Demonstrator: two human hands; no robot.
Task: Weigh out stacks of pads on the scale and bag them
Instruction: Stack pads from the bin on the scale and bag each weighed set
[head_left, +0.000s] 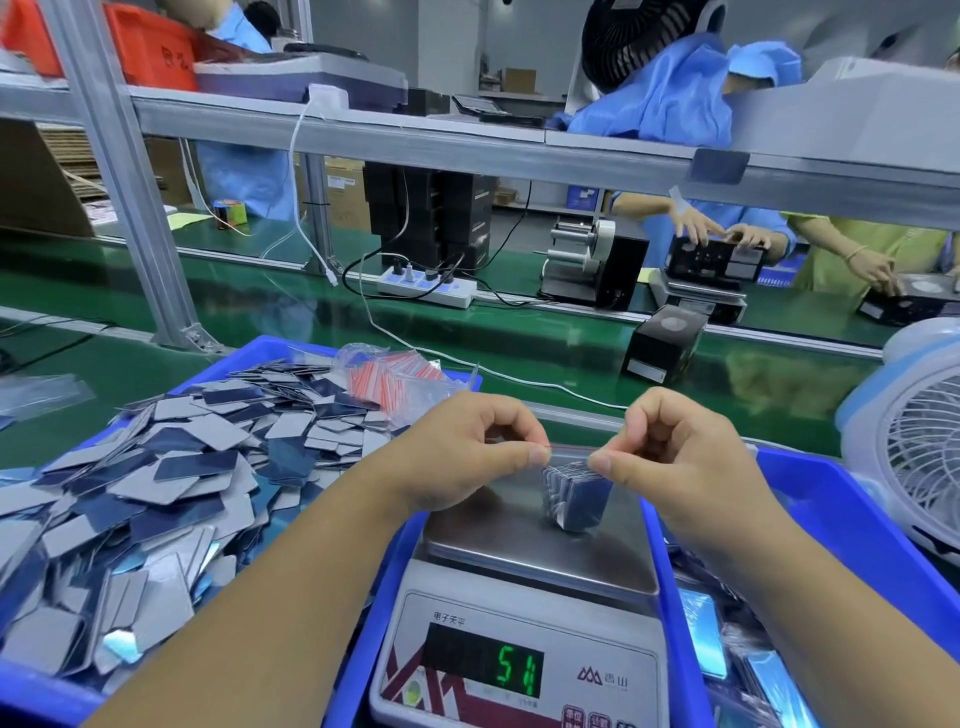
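Observation:
A small clear zip bag (574, 491) with a red seal line holds a stack of blue-grey pads and stands on the steel pan of the scale (530, 551). My left hand (467, 447) pinches the bag's top edge at its left end. My right hand (670, 447) pinches the same edge at its right end. The scale's green display (517, 670) is lit with digits. A blue bin (31, 691) on the left is heaped with loose blue and grey pads (171, 483). A pile of empty red-striped zip bags (395, 374) lies at that bin's far side.
A blue bin (852, 519) on the right holds bagged pads (737, 654). A white desk fan (914, 457) stands at the far right. Beyond runs a green conveyor belt (260, 312) with a black box (665, 343), a power strip and cables. People in blue coats work across the line.

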